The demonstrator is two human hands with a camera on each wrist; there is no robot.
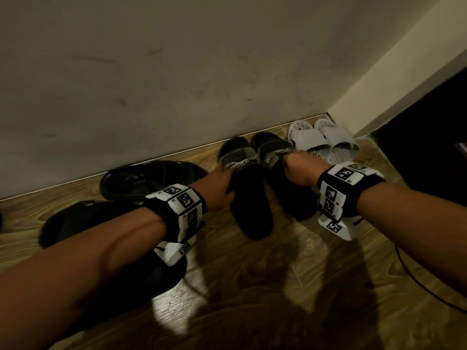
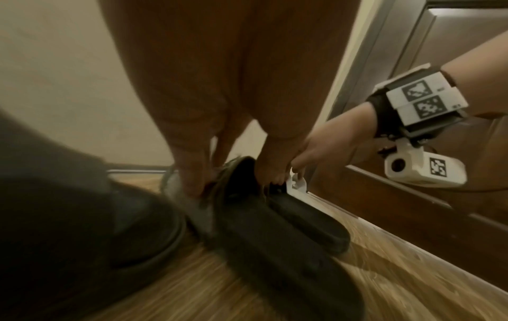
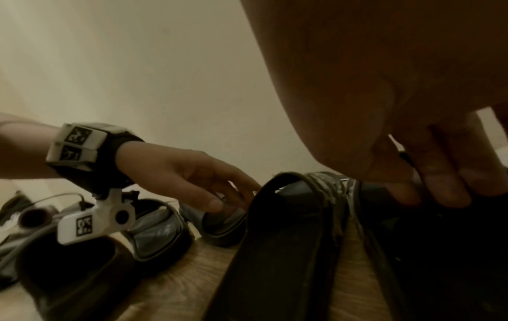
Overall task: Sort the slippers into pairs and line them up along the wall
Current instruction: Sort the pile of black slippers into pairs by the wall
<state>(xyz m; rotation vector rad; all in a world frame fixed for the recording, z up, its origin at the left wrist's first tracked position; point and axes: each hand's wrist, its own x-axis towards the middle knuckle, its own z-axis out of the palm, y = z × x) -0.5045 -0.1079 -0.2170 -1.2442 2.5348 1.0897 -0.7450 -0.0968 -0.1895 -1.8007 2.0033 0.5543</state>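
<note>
Two black slides with grey printed straps lie side by side, toes toward the wall (image 1: 177,84). My left hand (image 1: 222,184) grips the left slide (image 1: 250,210) at its strap, fingers over the strap edge and thumb on the sole's side. My right hand (image 1: 297,168) is curled round the strap of the right slide (image 1: 290,200). The left wrist view shows my left fingers (image 2: 192,173) on the left slide (image 2: 274,239), with the right slide (image 2: 307,221) beyond it. In the right wrist view my right fingers (image 3: 439,191) hook into the right slide (image 3: 439,249).
A white pair of slippers (image 1: 326,140) stands against the wall in the right corner. Other black slippers (image 1: 141,178) (image 1: 83,221) lie loose on the wooden floor at the left. A dark door (image 1: 429,147) closes the right side. A black cable (image 1: 417,281) runs over the floor.
</note>
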